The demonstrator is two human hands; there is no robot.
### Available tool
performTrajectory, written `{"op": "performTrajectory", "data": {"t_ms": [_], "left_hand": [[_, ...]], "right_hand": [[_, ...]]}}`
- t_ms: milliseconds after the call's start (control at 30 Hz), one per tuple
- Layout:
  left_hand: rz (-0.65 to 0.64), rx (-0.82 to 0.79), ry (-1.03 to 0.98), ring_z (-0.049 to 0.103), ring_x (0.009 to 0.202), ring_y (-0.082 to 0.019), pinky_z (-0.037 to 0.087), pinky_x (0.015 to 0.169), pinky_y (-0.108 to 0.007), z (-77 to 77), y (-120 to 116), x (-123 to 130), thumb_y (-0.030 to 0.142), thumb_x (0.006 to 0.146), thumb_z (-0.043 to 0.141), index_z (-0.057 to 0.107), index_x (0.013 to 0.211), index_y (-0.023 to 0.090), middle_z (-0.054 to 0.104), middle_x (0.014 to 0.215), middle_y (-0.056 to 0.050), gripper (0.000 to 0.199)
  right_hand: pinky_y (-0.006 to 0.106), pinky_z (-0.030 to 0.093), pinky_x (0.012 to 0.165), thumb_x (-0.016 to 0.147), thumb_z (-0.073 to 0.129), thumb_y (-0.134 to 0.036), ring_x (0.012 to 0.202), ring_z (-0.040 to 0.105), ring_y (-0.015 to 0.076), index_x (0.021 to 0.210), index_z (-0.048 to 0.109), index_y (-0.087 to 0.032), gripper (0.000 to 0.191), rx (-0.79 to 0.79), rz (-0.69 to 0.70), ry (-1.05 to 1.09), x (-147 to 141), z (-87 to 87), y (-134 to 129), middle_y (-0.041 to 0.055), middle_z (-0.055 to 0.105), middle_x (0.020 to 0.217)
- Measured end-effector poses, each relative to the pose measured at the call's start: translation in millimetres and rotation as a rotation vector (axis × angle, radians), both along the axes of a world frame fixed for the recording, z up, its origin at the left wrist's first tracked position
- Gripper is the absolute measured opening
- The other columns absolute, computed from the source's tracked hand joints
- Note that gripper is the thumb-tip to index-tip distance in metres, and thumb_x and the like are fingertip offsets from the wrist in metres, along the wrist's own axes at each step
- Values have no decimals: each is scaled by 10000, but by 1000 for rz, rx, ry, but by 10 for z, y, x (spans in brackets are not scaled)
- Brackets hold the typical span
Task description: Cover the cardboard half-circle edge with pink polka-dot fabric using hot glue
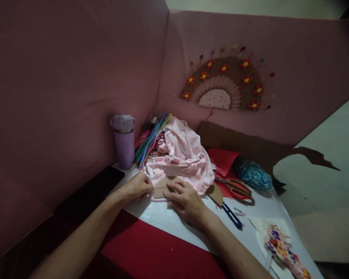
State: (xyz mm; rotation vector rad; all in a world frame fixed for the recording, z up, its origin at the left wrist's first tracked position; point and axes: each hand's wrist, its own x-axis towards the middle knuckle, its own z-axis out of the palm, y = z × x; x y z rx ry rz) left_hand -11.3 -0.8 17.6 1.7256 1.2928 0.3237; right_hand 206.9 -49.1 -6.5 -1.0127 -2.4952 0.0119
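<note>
My left hand point(140, 186) is closed, its fingers pinched at the left edge of a pink cloth with red dots point(182, 155). What lies between the fingertips is partly hidden. A small half-round piece of brown cardboard point(161, 188) rests on the near part of the cloth. My right hand point(189, 200) lies over the cardboard's right side with fingers spread, pressing it down. Just right of that hand are a second cardboard piece point(215, 193) and a dark blue cutter knife point(232, 215).
Scissors point(235, 188) lie on red paper point(223, 161), beside blue yarn point(253, 173). A purple tumbler point(124, 143) stands left of pipe cleaners point(152, 139). A flowered cardboard arch point(225, 79) hangs on the pink wall. Flower-patterned scraps point(280, 248) occupy the front right.
</note>
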Motion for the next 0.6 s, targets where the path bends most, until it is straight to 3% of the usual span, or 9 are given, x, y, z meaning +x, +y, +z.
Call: {"op": "performTrajectory", "data": {"t_ms": [233, 400, 600], "left_hand": [[38, 83, 66, 330, 279, -78, 198, 346, -213, -9, 34, -94, 286, 756, 432, 496, 528, 183, 468, 354, 36, 258], [-11, 33, 96, 307, 268, -72, 180, 337, -217, -35, 18, -101, 266, 723, 451, 496, 477, 181, 484, 355, 25, 264], [-50, -34, 47, 292, 257, -78, 172, 310, -213, 19, -34, -37, 293, 695, 504, 564, 588, 179, 482, 346, 48, 169]], "right_hand": [[420, 434, 906, 818, 659, -279, 1078, 487, 240, 1105, 625, -252, 290, 16, 1, 6, -4, -10, -5, 70, 590, 1240], [422, 437, 905, 813, 666, -277, 1085, 486, 243, 1112, 624, -260, 302, 26, 1, 15, -3, -10, -15, 70, 590, 1243], [432, 433, 896, 834, 638, -277, 1076, 485, 254, 1109, 625, -256, 275, 8, 2, 10, 0, -4, -11, 67, 584, 1246]]}}
